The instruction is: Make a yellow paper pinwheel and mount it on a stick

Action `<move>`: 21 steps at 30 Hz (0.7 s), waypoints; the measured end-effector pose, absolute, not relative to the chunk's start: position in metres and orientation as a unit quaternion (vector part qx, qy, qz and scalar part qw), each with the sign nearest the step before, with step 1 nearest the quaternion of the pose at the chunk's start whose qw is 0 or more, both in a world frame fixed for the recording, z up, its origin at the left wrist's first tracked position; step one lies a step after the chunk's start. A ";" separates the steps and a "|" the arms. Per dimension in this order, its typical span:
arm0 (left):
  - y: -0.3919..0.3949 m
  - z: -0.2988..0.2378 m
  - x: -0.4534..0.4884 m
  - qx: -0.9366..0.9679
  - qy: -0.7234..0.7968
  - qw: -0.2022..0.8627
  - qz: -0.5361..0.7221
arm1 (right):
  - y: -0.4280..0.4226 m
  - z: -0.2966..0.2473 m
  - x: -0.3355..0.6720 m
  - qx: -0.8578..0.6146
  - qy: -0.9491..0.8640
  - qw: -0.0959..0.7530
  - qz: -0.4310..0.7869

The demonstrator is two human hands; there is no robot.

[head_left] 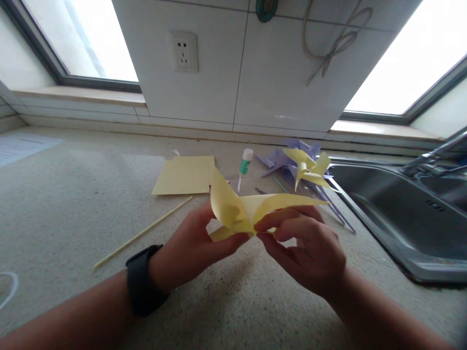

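Observation:
Both of my hands pinch a folded yellow paper pinwheel (248, 206) above the speckled counter (73, 194). My left hand (193, 248), with a black watch on the wrist, grips the centre fold from the left with thumb and fingers closed. My right hand (302, 248) pinches the same centre from the right, and a curled blade arches over its fingers. One blade points up and to the left.
Flat yellow paper sheets (184, 175) lie beyond my hands, with a thin yellow stick (142, 233) to the left. A glue stick (245, 163) and finished yellow and purple pinwheels (302, 167) lie at the back. A steel sink (404, 214) is on the right.

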State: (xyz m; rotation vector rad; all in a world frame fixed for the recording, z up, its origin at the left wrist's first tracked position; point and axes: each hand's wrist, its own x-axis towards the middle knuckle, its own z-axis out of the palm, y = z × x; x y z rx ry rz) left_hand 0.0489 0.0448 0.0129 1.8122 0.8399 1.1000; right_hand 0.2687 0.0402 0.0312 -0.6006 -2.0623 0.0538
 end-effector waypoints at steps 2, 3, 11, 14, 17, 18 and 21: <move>0.043 0.014 0.050 0.711 0.327 0.428 0.452 | 0.041 0.031 0.268 -0.250 -0.837 0.486 0.036; 0.043 0.013 0.050 0.710 0.329 0.426 0.455 | 0.041 0.031 0.268 -0.251 -0.836 0.487 0.039; 0.040 0.010 0.047 0.730 0.334 0.379 0.461 | 0.046 0.027 0.265 -0.247 -0.836 0.489 0.037; 0.038 0.012 0.047 0.729 0.337 0.377 0.460 | 0.045 0.026 0.265 -0.256 -0.829 0.494 0.057; 0.036 0.012 0.047 0.728 0.329 0.390 0.459 | 0.044 0.025 0.264 -0.274 -0.807 0.512 0.108; 0.036 0.012 0.047 0.725 0.325 0.398 0.459 | 0.044 0.024 0.263 -0.278 -0.797 0.520 0.129; 0.036 0.010 0.048 0.720 0.316 0.416 0.456 | 0.044 0.021 0.262 -0.292 -0.769 0.541 0.174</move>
